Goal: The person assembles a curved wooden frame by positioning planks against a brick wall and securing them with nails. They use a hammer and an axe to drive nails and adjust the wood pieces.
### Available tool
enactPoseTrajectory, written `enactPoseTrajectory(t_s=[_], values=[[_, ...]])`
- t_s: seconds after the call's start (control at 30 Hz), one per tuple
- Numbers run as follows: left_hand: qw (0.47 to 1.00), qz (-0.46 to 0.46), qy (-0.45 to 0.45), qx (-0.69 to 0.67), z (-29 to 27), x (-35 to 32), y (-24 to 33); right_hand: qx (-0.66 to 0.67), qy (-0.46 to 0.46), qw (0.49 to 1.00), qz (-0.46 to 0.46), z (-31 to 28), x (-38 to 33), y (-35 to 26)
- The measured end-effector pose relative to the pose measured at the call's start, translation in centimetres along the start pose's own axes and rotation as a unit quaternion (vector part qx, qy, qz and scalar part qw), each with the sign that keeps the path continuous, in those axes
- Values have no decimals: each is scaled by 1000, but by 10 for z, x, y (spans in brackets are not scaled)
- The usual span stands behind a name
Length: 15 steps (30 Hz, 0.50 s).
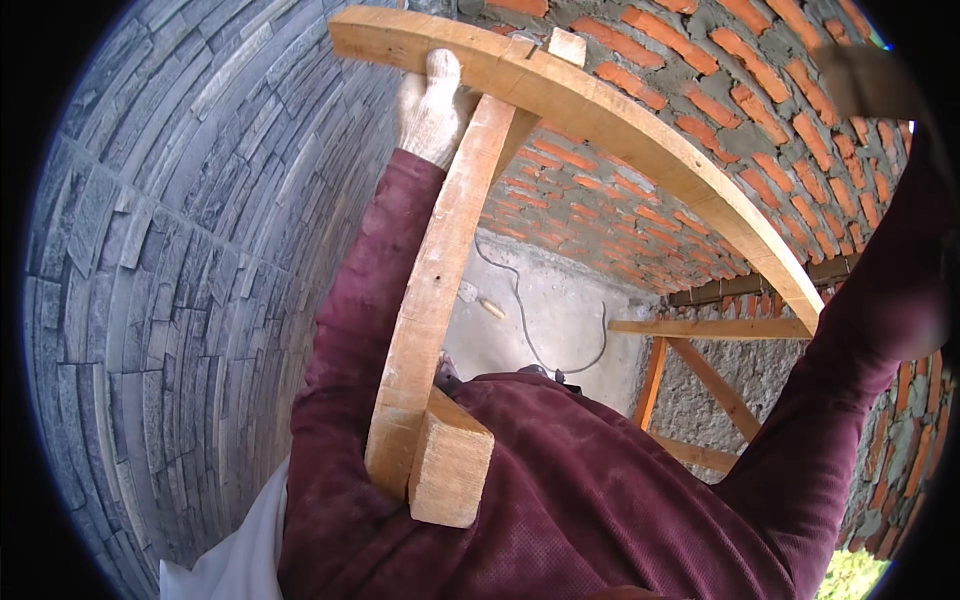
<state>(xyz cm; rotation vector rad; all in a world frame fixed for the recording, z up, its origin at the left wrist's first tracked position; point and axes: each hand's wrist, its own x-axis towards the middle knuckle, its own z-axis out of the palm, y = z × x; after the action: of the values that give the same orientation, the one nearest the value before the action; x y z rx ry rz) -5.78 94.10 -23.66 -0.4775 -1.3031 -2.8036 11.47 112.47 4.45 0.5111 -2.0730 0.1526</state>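
My left hand point(430, 112), in a whitish knit glove, reaches up and is closed on a long wooden beam point(610, 95), near its left end. The thumb lies over the beam's near face; the other fingers are partly hidden behind it. A wooden post point(432, 285) comes down from that beam beside my left forearm, and a short thick block point(452, 465) joins its lower end against my chest. On the right my raised arm point(850, 370) ends near a dark, blurred brownish shape point(868, 82). My right hand's fingers cannot be made out there.
A grey stacked-stone wall point(190, 250) stands close on my left. Rough red brickwork point(640, 210) rises opposite. Another wooden frame point(700, 385) with a diagonal brace stands at the right. A dark cable point(522, 315) and a small wooden piece point(492, 309) lie on the concrete floor point(590, 350).
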Motion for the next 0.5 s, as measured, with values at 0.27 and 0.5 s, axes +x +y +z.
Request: enactPoseTrajectory(t_s=[0.27, 0.5], values=[[997, 44, -18, 69, -4, 16, -6, 123, -333, 905, 235, 30, -62, 26], [998, 30, -38, -37, -6, 12, -14, 100, -10, 983, 154, -25, -5, 27]])
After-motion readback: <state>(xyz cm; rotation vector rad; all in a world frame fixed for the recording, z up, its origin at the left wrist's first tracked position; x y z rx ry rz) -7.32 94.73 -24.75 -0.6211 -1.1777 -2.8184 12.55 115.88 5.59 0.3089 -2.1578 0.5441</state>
